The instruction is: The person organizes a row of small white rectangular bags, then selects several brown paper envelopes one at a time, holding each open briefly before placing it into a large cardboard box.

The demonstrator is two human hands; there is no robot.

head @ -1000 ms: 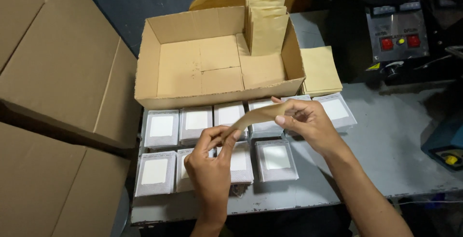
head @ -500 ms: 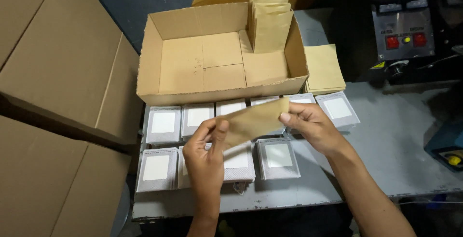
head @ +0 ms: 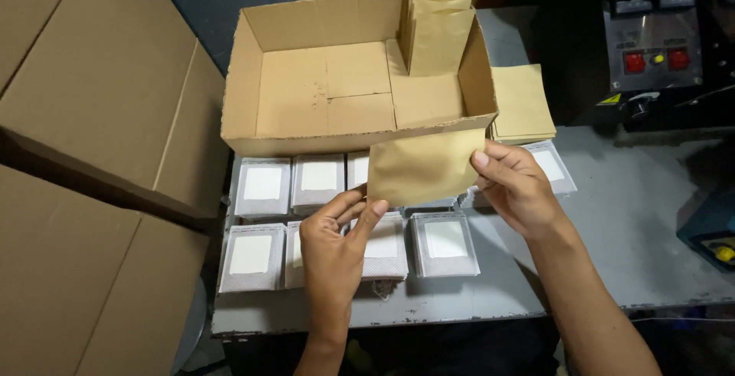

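Fingers of both hands pinch a flat brown paper pouch [head: 423,165]: the left hand [head: 334,250] grips its lower left corner, the right hand [head: 514,184] its right edge. Half a second ago the pouch lay tilted and lower; now it faces the camera, raised against the front wall of the open cardboard box [head: 245,85]. White sachets [head: 262,185] lie in rows along the bench's [head: 635,246] near edge beneath it.

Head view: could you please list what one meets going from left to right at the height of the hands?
Large brown cartons → left hand → flat brown paper pouch held between both hands → right hand → bare grey tabletop → blue device with a yellow knob.
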